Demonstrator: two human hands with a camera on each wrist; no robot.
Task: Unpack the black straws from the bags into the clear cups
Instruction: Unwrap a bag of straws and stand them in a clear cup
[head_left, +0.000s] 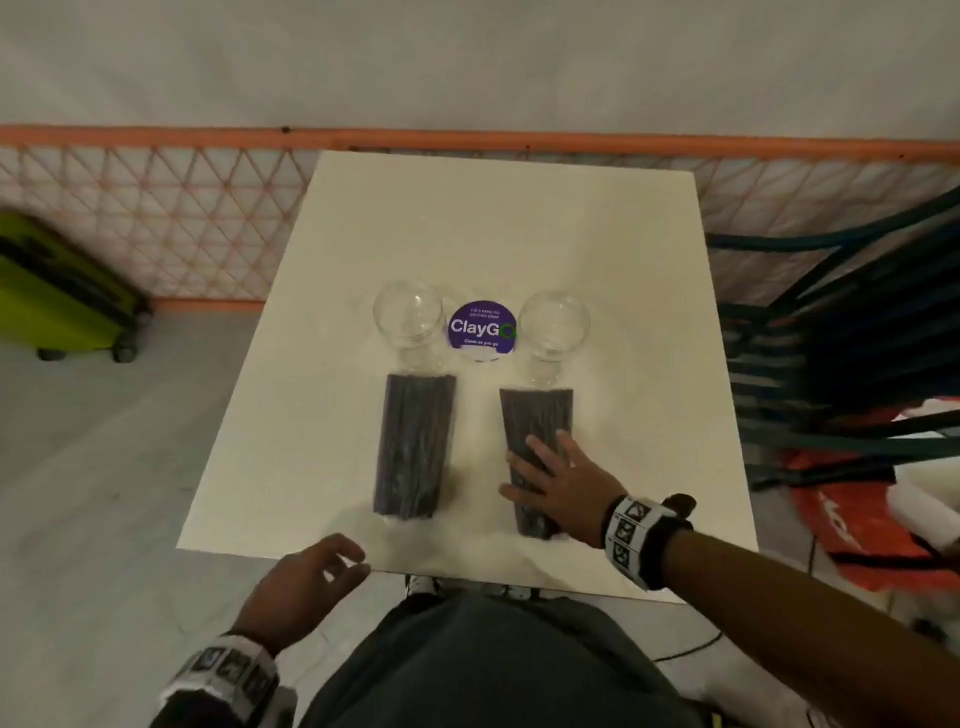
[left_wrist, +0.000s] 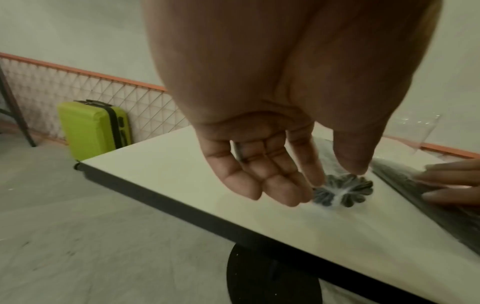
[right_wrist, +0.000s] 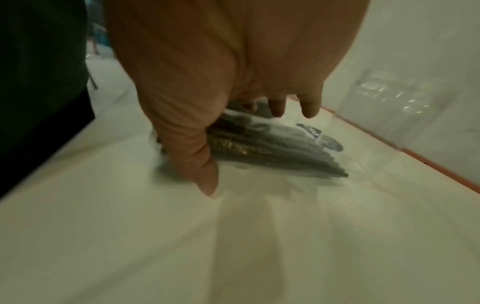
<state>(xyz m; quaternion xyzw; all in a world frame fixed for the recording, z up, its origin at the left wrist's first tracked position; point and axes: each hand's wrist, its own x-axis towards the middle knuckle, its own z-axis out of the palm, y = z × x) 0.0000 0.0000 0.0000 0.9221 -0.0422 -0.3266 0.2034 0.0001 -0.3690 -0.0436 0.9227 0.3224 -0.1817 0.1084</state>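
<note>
A: What is being risked here, starting from the biggest thing?

B: The surface (head_left: 363, 249), a smooth, pale, glossy square slab filling the middle of the head view, is offering little friction, so a sealed bag could be sent sliding toward its lower edge while being tugged open.

A: And the bags themselves?

B: Two long bundles are lying side by side at the centre of the frame. The right bag (head_left: 537, 415) is being covered near its lower end by the right hand (head_left: 558, 480), whose grip is spread, fingers laid over the film and the thumb tip touching the surface; whether anything is being pinched cannot be told. The left bag (head_left: 413, 447) is lying untouched. The film is thin, crinkly and slick, so a sudden tear could be caused by a hard pull, and the black straws (right_wrist: 272, 150), slim ribbed tubes, could be scattered and rolled off.

A: The cups?

B: The left clear cup (head_left: 410, 317) and the right clear cup (head_left: 553, 325), round, thin-walled and apparently light plastic, are standing just above the bag tops, either side of a purple sticker (head_left: 482, 327). Both are being left empty, and either could be tipped by a bag end pushed upward in the frame.

A: The other hand?

B: The left hand (head_left: 306, 582) is being held at the lower edge, grip loose, fingers relaxed, holding nothing.
</note>
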